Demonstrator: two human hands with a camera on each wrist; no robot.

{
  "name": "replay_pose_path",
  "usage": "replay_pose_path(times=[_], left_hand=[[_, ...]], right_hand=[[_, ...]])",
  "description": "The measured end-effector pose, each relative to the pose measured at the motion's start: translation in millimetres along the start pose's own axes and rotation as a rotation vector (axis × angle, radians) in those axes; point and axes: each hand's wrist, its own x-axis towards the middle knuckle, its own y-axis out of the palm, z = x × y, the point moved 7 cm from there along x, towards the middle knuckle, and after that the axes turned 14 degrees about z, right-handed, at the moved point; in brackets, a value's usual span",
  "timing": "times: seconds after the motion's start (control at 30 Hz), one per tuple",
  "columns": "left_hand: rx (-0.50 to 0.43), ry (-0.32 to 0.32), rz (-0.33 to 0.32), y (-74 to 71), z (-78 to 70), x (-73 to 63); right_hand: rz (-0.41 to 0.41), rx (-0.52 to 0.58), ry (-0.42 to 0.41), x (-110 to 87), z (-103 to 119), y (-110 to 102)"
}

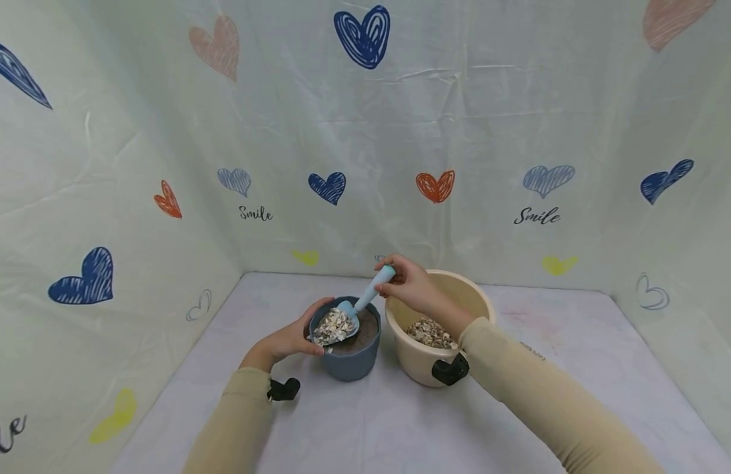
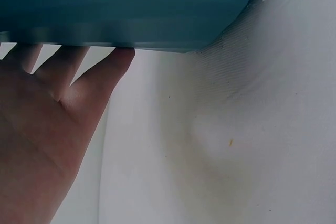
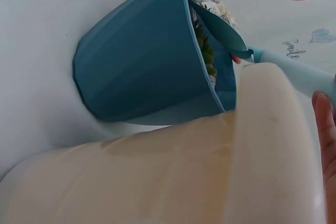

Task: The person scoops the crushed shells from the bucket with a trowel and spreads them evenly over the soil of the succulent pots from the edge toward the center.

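Observation:
My left hand (image 1: 290, 339) holds the side of a blue flowerpot (image 1: 351, 366), its thumb at the near rim. In the left wrist view its fingertips touch the wall of the pot (image 2: 131, 11). Brown soil (image 1: 365, 334) shows inside; the right wrist view also catches something green and leaf-like (image 3: 206, 51) there. My right hand (image 1: 413, 286) grips the light blue handle of a small scoop (image 1: 374, 288). Heaped with pale, flaky or gritty mix (image 1: 333, 326), the scoop's bowl sits tilted over the left part of the pot's mouth.
Right of the flowerpot stands a larger cream pot (image 1: 413, 355), with speckled loose mix (image 1: 429, 334) at its bottom. My right forearm crosses over its front rim. A pale cloth (image 1: 377, 434) covers the table, and a heart-printed curtain (image 1: 490, 118) hangs behind.

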Motion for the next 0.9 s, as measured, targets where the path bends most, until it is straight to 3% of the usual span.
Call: replay_pose_path(times=[0.33,0.9], left_hand=[[-0.006,0.010,-0.063,6.2,0.8,-0.9],[-0.032,-0.043,-0.215,19.8,2.0,-0.2]], right_hand=[[0.008,-0.079,-0.022,0.2,14,-1],[0.018,-0.139,-0.057,3.2,20,-2]])
